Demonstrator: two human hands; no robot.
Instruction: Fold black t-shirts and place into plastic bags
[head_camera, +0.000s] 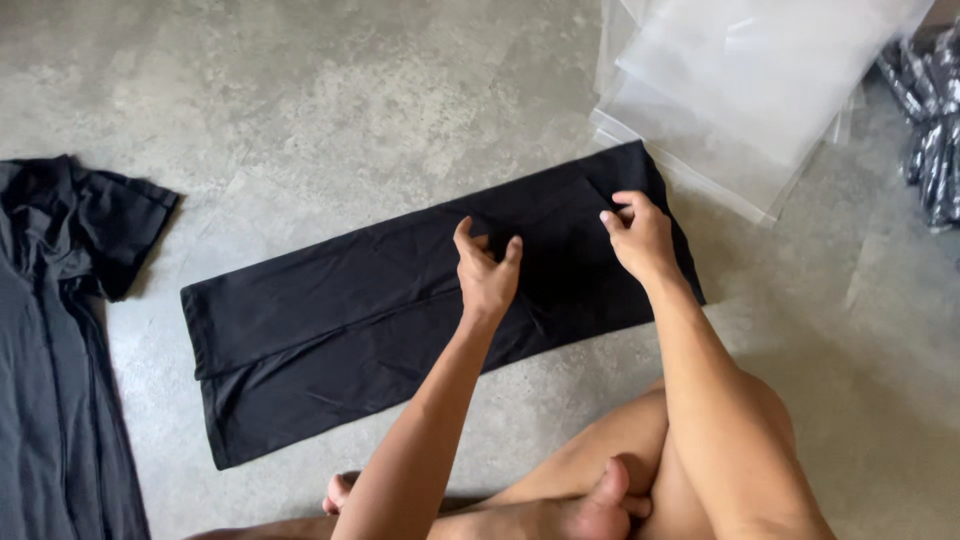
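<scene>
My left hand (487, 272) hovers with curled, open fingers over a folded black garment (400, 300) lying on the concrete floor (300, 100). My right hand (637, 235) pinches its far end. Clear plastic bags (760, 90) lie beyond; another dark shirt (60, 330) lies left.

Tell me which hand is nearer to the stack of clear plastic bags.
Right. The right hand rests on the folded black garment at its end nearest the stack of clear plastic bags. The left hand is over the garment's middle, farther from the bags.
</scene>
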